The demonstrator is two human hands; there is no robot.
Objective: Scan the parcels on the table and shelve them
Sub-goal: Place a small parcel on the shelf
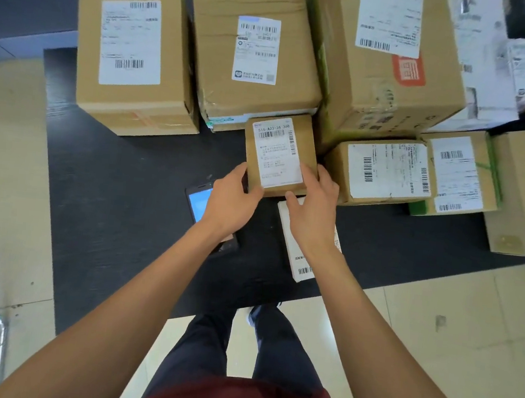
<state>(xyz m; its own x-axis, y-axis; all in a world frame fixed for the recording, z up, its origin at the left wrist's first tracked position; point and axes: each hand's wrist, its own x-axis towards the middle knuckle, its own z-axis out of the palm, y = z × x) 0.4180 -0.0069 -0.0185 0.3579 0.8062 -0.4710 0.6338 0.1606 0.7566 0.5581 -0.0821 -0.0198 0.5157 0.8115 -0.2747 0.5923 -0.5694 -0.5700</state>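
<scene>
Gripping small parcel (279,155) — hands (233,202) half-hiding phone (197,203).

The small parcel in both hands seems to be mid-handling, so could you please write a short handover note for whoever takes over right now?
Left hand and right hand both grip the small box, label up, over the black table.
The handheld scanner, screen lit, lies on the table under the left wrist. A flat white parcel lies beneath the right hand.
Larger labelled boxes crowd the far side of the table.
Done: cannot tell whether anything is scanned.
Left: scan the small box, shelve it, then the other parcels.
</scene>
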